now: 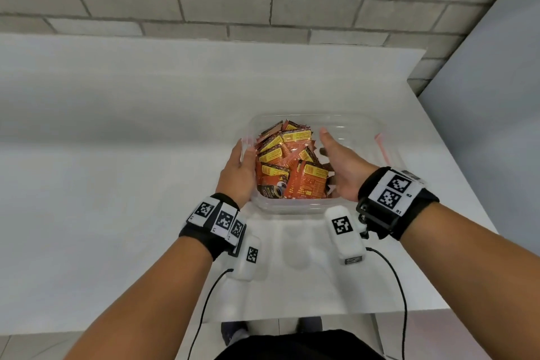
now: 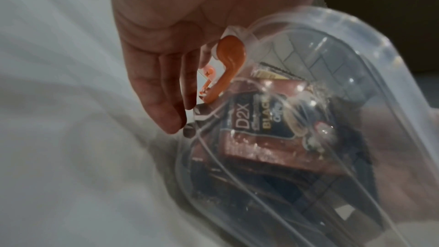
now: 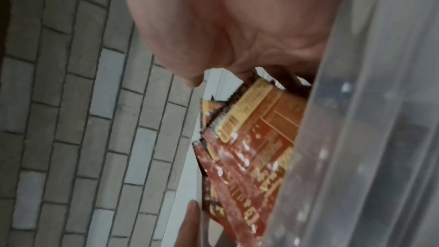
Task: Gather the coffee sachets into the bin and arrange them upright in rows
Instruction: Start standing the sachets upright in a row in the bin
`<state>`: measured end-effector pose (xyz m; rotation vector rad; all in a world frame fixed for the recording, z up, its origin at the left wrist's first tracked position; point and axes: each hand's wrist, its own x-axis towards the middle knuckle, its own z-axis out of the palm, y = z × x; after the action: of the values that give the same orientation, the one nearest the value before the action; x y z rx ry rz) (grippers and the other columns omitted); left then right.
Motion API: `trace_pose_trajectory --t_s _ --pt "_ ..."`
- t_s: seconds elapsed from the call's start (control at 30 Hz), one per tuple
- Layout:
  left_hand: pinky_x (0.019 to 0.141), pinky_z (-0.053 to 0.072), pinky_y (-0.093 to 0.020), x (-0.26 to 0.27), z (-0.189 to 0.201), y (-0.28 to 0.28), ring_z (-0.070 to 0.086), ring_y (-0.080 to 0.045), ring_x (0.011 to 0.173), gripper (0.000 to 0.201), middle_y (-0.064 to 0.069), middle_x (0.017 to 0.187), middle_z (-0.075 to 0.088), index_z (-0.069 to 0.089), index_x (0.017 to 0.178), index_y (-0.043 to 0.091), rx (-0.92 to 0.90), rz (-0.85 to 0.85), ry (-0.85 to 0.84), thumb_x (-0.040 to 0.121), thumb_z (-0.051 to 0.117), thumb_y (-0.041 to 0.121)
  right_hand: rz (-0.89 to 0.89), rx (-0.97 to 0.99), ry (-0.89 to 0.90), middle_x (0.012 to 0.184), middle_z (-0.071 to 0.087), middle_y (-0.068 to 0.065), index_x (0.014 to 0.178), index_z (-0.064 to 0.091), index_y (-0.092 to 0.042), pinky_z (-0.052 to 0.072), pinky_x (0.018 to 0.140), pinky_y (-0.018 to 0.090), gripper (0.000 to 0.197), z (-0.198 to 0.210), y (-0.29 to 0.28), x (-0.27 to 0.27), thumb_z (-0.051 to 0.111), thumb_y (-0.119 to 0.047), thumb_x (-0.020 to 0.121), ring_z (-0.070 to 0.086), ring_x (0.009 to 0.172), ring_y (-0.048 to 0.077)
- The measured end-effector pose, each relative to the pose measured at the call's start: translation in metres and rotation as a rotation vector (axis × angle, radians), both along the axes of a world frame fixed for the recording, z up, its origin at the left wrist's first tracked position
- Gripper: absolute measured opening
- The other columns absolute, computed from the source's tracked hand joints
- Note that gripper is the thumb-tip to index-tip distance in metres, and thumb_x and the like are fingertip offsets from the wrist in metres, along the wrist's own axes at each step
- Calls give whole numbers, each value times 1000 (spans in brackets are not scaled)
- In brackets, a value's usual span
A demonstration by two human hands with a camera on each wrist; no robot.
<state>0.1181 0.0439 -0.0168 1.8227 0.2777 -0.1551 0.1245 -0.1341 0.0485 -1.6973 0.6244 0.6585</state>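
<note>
We see the left hand [image 1: 238, 168] flat against the outside of the bin's [image 1: 355, 126] left wall, fingers straight and together, palm facing the contents. In the left wrist view those fingers [image 2: 164, 89] lie alongside an orange clip [image 2: 229, 63] on the bin's rim. The clear bin sits toward the surface's [image 1: 117, 155] right edge, nearer its front than its back. Sachets [image 1: 287, 164], red-orange with yellow panels, fill the bin's left half in a loose, leaning bunch, not in neat rows. We note the right hand [image 1: 340, 164] inside the bin, pressed against the bunch's right side, fingers extended and close together. The bin's right half holds no sachets. A pink clip [image 1: 381, 146] shows at the right wall.
</note>
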Motion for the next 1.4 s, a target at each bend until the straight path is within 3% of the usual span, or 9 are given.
trace_pose_trajectory --t_s 0.07,0.1,0.2,0.37,0.57,0.8,1.1,1.27,1.4 --pt "89 31 -18 1 -2 1 46 -9 119 48 4 141 48 33 146 32 3 4 -1 101 27 48 11 -119 -62 148 39 7 144 33 -20 34 106 50 71 0 -10 0 32 -66 91 39 133 29" --pt "91 31 -19 1 -2 1 46 -11 122 49 4 141 48 32 147 32 6 5 1 101 27 49 30 -180 -141 151 34 5 146 30 -21 30 109 47 67 0 -13 -1 36 -61 93 34 136 27" --pt "97 34 -23 1 -4 1 45 -12 125 50 6 136 49 32 146 34 -6 7 -1 100 26 51 144 -322 -374 130 50 0 137 43 -23 41 93 32 45 -1 -22 -5 53 -33 94 50 118 19" --pt "91 31 -19 1 -3 1 44 -8 123 50 10 134 48 31 147 31 -13 4 -2 101 26 49 502 -510 -465 118 51 -2 134 47 -26 39 64 12 50 -6 -16 -18 63 -15 88 50 92 11" --pt "95 31 -21 3 -8 2 45 -17 130 52 2 143 47 30 148 31 -6 8 1 100 28 50 534 -558 -535 113 47 0 138 45 -19 38 77 20 60 -7 -7 -24 70 -15 83 44 94 10" --pt "95 33 -22 4 -10 2 47 -14 125 51 4 139 49 32 147 32 -8 -2 -19 100 27 52 559 -448 -524 109 51 -1 109 52 -17 38 80 21 38 -10 -10 -26 75 -15 79 50 98 15" --pt "106 36 -34 7 -18 5 46 -20 130 59 1 142 49 31 147 35 -25 -13 -7 94 28 63 615 -332 -498 112 64 -1 117 60 -17 49 90 27 34 -15 -9 -25 70 -19 84 61 102 15" --pt "104 33 -30 7 -17 5 42 -20 133 56 0 147 43 27 149 32 -22 -6 4 98 28 55 486 -211 -554 102 68 -7 104 60 -25 50 75 11 22 -8 -16 -25 66 -12 87 64 89 4" --pt "103 31 -28 7 -16 4 40 -21 134 56 0 148 41 26 149 31 -10 1 7 98 27 54 342 -117 -571 100 70 -4 104 62 -21 52 70 12 22 -4 -21 -22 64 -7 88 66 87 5"
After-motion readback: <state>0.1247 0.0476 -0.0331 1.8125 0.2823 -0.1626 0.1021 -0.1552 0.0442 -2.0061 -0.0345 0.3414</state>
